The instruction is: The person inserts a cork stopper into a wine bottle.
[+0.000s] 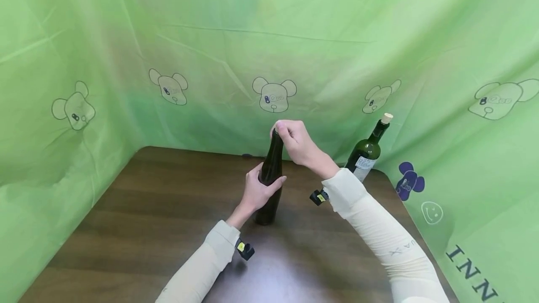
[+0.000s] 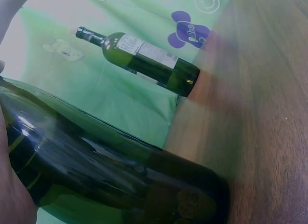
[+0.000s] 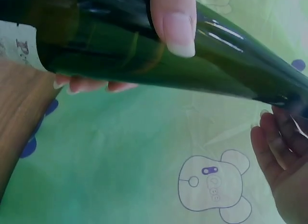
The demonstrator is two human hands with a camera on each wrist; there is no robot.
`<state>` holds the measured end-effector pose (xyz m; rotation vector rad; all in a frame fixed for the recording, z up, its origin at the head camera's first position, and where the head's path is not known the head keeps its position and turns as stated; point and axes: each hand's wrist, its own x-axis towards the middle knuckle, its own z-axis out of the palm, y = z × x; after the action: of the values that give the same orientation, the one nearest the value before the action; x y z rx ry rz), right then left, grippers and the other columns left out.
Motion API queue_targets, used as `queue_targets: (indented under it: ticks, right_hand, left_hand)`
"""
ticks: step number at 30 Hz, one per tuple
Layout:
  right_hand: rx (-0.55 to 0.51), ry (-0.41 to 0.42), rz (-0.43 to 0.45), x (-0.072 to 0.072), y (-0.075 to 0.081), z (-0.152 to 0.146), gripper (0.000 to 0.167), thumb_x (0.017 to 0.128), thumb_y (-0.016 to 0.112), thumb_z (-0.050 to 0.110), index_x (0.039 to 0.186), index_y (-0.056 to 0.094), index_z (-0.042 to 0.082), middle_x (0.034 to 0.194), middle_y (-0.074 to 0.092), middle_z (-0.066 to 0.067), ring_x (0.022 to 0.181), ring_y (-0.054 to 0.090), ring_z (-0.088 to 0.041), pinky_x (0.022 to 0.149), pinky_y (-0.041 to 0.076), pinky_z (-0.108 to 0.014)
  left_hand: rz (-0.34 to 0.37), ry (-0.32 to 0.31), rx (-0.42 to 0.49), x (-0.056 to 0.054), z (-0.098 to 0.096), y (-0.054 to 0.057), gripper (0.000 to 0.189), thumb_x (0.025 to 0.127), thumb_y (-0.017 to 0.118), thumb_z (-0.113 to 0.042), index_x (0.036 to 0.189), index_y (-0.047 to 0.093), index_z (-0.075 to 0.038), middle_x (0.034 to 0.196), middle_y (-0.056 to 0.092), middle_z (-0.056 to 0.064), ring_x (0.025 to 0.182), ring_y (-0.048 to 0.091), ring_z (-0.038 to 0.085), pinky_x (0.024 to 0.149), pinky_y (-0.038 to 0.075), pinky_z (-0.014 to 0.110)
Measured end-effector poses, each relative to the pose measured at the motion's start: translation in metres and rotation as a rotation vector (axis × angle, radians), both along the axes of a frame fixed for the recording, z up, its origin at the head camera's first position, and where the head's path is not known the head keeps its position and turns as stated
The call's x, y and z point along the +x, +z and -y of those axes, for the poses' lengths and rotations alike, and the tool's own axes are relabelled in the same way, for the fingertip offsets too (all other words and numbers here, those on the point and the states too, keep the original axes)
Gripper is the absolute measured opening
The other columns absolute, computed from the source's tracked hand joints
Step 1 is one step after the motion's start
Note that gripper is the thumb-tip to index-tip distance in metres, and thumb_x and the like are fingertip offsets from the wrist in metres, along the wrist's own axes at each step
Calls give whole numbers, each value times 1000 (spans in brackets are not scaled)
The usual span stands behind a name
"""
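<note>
A dark green wine bottle (image 1: 271,165) stands on the table, leaning slightly. My left hand (image 1: 258,191) wraps round its body, thumb on one side; that thumb and several fingertips show in the right wrist view around the green glass (image 3: 106,50). At the bottle's mouth is my right hand (image 1: 294,140), its fingers curled round the top and the thumb over the rim. Whatever lies under those fingers is hidden. The lower body of the bottle (image 2: 120,161) fills much of the left wrist view.
A second green wine bottle (image 1: 365,153), with a white label and a pale cork (image 1: 386,118) in its neck, stands at the table's back right, partly behind my right forearm. Green cloth (image 1: 202,60) with printed bear heads surrounds the brown wooden table (image 1: 139,209).
</note>
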<state>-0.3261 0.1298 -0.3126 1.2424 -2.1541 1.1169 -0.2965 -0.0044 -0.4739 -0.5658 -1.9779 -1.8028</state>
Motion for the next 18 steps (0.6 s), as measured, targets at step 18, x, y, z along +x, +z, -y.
queue_targets:
  ticks: [18]
  right_hand:
    - [108, -84, 276, 21, 7, -10, 34, 106, 46, 31, 103, 69, 6, 102, 71, -9, 96, 67, -21, 92, 52, -42]
  left_hand:
    - [3, -1, 0, 2, 2, 2, 27, 84, 83, -27, 100, 68, -12, 81, 71, 5, 67, 65, 13, 63, 54, 32]
